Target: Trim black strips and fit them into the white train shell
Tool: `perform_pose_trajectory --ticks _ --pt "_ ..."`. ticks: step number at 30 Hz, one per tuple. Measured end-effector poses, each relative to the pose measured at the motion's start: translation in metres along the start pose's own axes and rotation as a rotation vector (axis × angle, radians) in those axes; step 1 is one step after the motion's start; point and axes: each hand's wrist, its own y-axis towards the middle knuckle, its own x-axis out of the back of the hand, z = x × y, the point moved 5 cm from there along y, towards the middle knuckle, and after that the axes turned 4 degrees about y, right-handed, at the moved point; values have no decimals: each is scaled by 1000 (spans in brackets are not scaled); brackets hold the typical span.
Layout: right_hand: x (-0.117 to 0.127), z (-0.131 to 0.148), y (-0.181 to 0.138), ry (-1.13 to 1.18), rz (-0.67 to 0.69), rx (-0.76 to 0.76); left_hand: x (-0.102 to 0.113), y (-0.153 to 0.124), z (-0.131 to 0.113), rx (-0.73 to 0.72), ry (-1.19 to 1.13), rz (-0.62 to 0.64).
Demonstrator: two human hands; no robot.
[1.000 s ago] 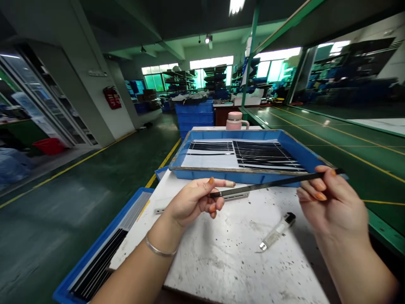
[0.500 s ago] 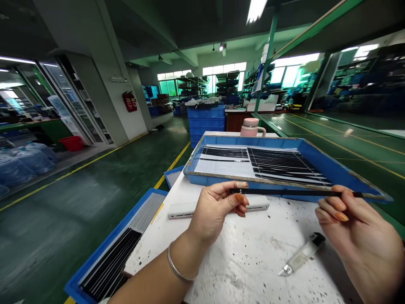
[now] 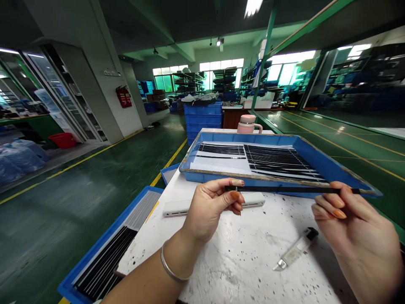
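A thin black strip is stretched nearly level between my two hands, above the white worktable. My left hand pinches its left end, where small white marks show. Near its right end, my right hand grips it between thumb and fingers. Just behind lies a blue tray lined with white sheet, holding rows of similar black strips. A long white bar-shaped object rests on the table behind my left hand. A utility knife with its blade showing lies left of my right hand.
A pink mug stands behind the tray. Below the table's left edge, another blue tray holds black and pale strips. Stacked blue crates stand farther back, beside a green floor with yellow lines.
The whole view has shifted slightly, so everything appears a little farther left and higher. Both hands keep their hold on the black strip, which now shows more of its flat face.
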Motion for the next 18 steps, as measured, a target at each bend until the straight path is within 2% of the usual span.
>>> perform_pose_trajectory --ticks 4,11,18 --pt "1 -2 1 3 -30 -36 0 0 0 -3 0 3" --pt "4 -18 1 -69 -89 -218 2 0 -2 -43 -14 3" --pt "0 -18 -1 -114 -123 -247 4 0 -4 -52 15 -38"
